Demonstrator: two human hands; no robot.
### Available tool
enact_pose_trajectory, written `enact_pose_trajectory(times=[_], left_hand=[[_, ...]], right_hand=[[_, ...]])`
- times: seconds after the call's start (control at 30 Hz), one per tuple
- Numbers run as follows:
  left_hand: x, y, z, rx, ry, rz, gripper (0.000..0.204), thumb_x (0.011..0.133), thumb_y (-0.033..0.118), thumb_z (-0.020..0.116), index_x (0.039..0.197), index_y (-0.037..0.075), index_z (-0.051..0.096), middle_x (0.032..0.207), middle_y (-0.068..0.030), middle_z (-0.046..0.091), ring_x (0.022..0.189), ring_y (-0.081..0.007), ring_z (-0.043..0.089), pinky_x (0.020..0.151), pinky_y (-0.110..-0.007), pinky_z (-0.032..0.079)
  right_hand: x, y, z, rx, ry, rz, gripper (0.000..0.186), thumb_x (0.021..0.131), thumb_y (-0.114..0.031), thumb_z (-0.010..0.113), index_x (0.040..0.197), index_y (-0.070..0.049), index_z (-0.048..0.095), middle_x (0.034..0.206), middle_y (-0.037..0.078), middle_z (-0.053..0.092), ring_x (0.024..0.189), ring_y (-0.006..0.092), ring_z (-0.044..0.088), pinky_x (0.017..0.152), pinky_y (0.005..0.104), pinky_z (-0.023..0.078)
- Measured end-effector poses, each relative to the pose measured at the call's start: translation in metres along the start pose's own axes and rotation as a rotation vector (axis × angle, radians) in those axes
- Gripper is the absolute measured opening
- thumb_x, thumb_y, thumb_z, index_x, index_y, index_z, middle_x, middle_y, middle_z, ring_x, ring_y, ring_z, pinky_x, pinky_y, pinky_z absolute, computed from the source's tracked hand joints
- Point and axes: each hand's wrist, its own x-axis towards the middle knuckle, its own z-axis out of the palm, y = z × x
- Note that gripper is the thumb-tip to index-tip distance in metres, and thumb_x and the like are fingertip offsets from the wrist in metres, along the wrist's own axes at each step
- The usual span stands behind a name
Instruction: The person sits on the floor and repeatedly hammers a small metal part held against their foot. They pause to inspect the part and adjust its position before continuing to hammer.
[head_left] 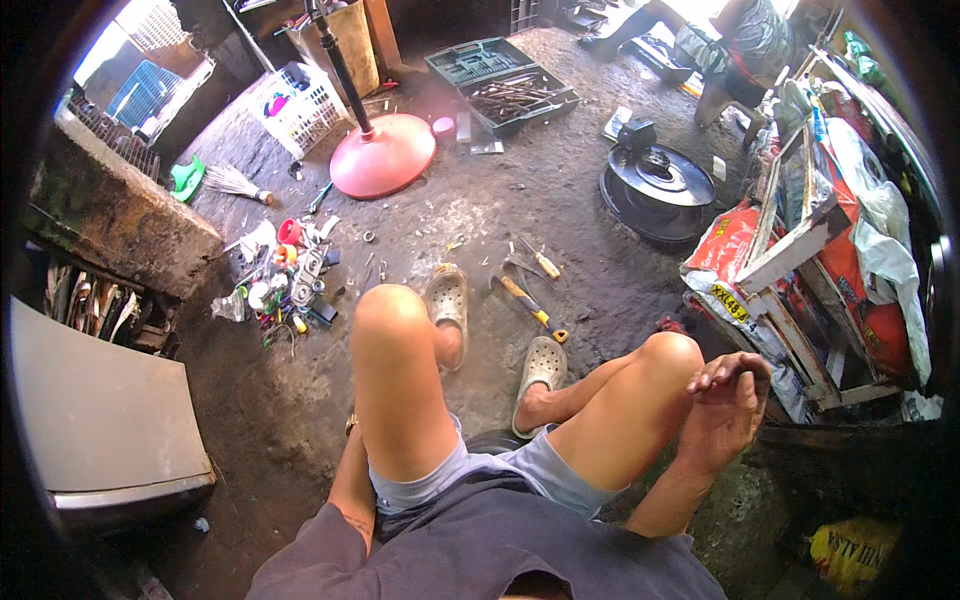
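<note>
My right hand [728,400] is raised beside my right knee [672,350], fingers loosely bent and apart from the thumb, with nothing visible in it. The palm looks dark with grime. Of my left arm only the forearm [354,490] and a gold-coloured watch [351,424] show; the left hand is hidden behind my left leg. On the ground before my feet lies a hammer-like tool [530,308] with a wooden and yellow handle. Close to it is a screwdriver [541,259] with a pale handle.
Small parts [292,280] are heaped on the left, near a brush [236,184]. Farther off stand a red round stand base [383,157], an open toolbox [505,90] and a black fan-like part [660,185]. A wooden frame with sacks [790,250] borders the right; another person [740,50] sits beyond.
</note>
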Motion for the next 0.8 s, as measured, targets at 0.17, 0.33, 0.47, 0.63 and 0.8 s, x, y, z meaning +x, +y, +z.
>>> enact_pose_trajectory(times=[0.17,0.33,0.47,0.63,0.8], left_hand=[[0.003,0.026,-0.012,-0.112,-0.021,0.055,0.060,0.088,0.044,0.072,0.117,-0.008,0.063,0.103,-0.0178,0.070,0.087,-0.0303,0.069,0.079,-0.041,0.056],[-0.010,0.109,-0.061,-0.391,-0.431,0.210,0.059,0.088,0.043,0.073,0.115,-0.008,0.063,0.101,-0.0169,0.070,0.085,-0.0296,0.070,0.077,-0.041,0.057],[-0.066,0.168,-0.151,-0.625,-0.982,0.320,0.046,0.098,0.038,0.057,0.128,0.004,0.056,0.098,-0.0101,0.068,0.056,-0.0149,0.059,0.049,-0.031,0.049],[-0.120,0.184,-0.216,-0.778,-1.150,0.392,0.048,0.099,0.038,0.054,0.131,0.002,0.052,0.092,-0.0119,0.064,0.054,-0.0161,0.058,0.044,-0.028,0.046],[-0.149,0.184,-0.242,-0.977,-1.431,0.335,0.048,0.100,0.034,0.050,0.132,-0.002,0.049,0.089,-0.0167,0.061,0.048,-0.0188,0.056,0.039,-0.031,0.044]], right_hand=[[0.020,0.016,-0.006,0.112,-0.029,0.023,0.024,0.105,-0.018,0.050,0.121,-0.001,0.055,0.092,0.011,0.055,0.079,0.0203,0.055,0.069,0.0339,0.053],[0.021,0.020,-0.009,0.231,-0.143,0.080,0.025,0.106,-0.017,0.046,0.123,-0.001,0.055,0.097,0.013,0.055,0.084,0.0213,0.053,0.070,0.0324,0.051],[0.010,0.025,-0.027,0.230,-0.158,0.133,0.027,0.107,-0.018,0.046,0.124,0.001,0.055,0.095,0.011,0.054,0.082,0.0202,0.052,0.071,0.0306,0.048],[-0.001,0.033,-0.013,0.188,-0.209,0.166,0.026,0.108,-0.019,0.046,0.124,-0.002,0.056,0.095,0.009,0.054,0.081,0.0182,0.051,0.070,0.0301,0.046],[-0.014,0.044,0.004,0.222,-0.233,0.195,0.025,0.107,-0.018,0.046,0.122,-0.002,0.057,0.095,0.009,0.053,0.081,0.0170,0.052,0.069,0.0298,0.045]])
